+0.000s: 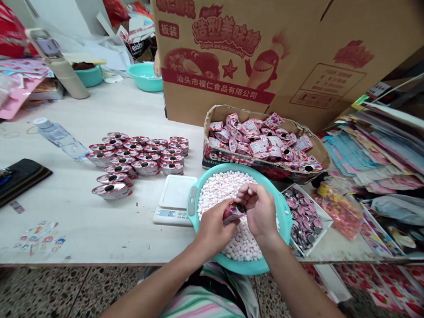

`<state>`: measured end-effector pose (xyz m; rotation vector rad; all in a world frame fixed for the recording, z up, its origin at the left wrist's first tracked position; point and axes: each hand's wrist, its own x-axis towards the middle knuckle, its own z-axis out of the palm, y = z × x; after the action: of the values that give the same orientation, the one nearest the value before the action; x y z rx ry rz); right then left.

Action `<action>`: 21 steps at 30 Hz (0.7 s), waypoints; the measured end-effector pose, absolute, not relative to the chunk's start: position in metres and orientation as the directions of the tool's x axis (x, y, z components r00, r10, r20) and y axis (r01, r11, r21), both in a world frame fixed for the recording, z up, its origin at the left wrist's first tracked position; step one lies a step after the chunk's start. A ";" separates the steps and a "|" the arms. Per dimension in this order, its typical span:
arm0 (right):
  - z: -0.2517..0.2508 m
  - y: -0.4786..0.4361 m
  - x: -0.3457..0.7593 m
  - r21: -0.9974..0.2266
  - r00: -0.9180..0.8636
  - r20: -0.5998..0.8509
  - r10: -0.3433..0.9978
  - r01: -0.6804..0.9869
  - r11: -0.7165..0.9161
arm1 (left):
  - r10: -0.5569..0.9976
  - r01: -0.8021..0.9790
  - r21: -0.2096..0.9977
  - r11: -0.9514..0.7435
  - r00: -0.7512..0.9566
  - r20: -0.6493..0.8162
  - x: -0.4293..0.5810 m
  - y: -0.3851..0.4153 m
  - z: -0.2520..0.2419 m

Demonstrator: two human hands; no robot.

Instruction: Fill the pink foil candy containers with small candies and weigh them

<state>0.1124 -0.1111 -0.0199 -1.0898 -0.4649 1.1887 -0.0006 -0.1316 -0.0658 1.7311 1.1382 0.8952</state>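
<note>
Over a turquoise basin [288, 228] full of small white and pink candies [241, 242], my left hand [216, 227] is closed around a small red-and-pink candy tin [231, 212]. The tin is tilted, its dark opening toward my right hand. My right hand [261, 208] is cupped right beside the tin, fingers curled, with candies showing at its fingertips. Its palm is partly hidden. Left of the basin stand several similar tins [144, 168] in rows, holes upward. Behind the basin, an open cardboard tray [212, 156] holds a heap of such tins.
A white digital scale [177, 192] sits against the basin's left side. To the right is a box of small round lids [302, 219] beside a bag of colourful pieces [339, 207]. A large carton [215, 93] blocks the back. Further left are a water bottle [61, 138] and a black wallet [17, 183].
</note>
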 end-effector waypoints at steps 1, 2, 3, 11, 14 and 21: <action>-0.019 -0.112 0.112 -0.868 0.361 -0.229 0.904 -0.496 -0.022 | 0.943 0.321 0.923 -0.211 0.316 0.105 0.000 -0.132 -0.066; -0.018 -0.112 0.111 -0.877 0.361 -0.221 0.906 -0.479 -0.023 | 0.946 0.318 0.926 -0.203 0.307 0.102 0.000 -0.132 -0.066; -0.017 -0.113 0.111 -0.888 0.360 -0.212 0.908 -0.460 -0.025 | 0.948 0.314 0.929 -0.197 0.303 0.099 0.000 -0.132 -0.066; -0.017 -0.116 0.110 -0.907 0.351 -0.179 0.919 -0.420 -0.016 | 0.940 0.287 0.935 -0.207 0.324 0.109 0.003 -0.131 -0.065; -0.013 -0.114 0.116 -0.907 0.348 -0.130 0.928 -0.419 0.030 | 0.932 0.226 0.951 -0.213 0.339 0.129 0.002 -0.131 -0.064; -0.036 -0.114 0.165 -0.979 0.436 0.200 0.878 0.127 0.160 | 0.925 -0.010 0.968 -0.252 0.293 0.244 -0.012 -0.130 -0.065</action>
<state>0.1650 -0.1142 -0.0359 -1.3178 -1.0053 0.6911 -0.0120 -0.1300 -0.0647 1.5377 0.8738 1.1470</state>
